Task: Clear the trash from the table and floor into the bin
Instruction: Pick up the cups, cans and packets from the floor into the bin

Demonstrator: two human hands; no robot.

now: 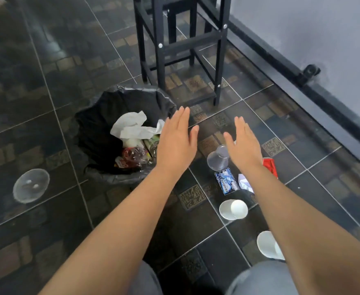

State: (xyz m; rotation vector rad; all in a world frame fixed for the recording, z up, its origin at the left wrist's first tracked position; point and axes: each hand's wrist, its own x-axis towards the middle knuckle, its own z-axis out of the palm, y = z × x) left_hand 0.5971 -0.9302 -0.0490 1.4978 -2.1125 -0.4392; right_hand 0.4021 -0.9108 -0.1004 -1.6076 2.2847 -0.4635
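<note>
Step in hand, as judged: floor collection, between pickups. The left grip (pixel 175 143) and the right grip (pixel 244 145) are both released, fingers straight, holding nothing, and hover above the floor (pixel 302 209) just to the right of the bin (pixel 94 133). The black-lined bin holds white tissue (pixel 132 126) and plastic waste. Trash lies on the floor between the bin and the wall-side edge: a clear cup (pixel 217 159) closest to the right grip, a blue gum pack (pixel 226 180), crumpled paper (pixel 245 183), a red packet (pixel 270 167), a white paper cup (pixel 233 209) and a second white cup (pixel 267 244). A clear lid (pixel 30 185) lies well apart, left of the bin. The next move probably calls for lowering the right grip onto the clear cup and closing gently, since thin plastic likely crushes. No desk is in view. The floor is dark glossy tile. A black stool frame (pixel 181 47) stands beyond the bin, and a pale wall (pixel 323 28) bounds the floor.
</note>
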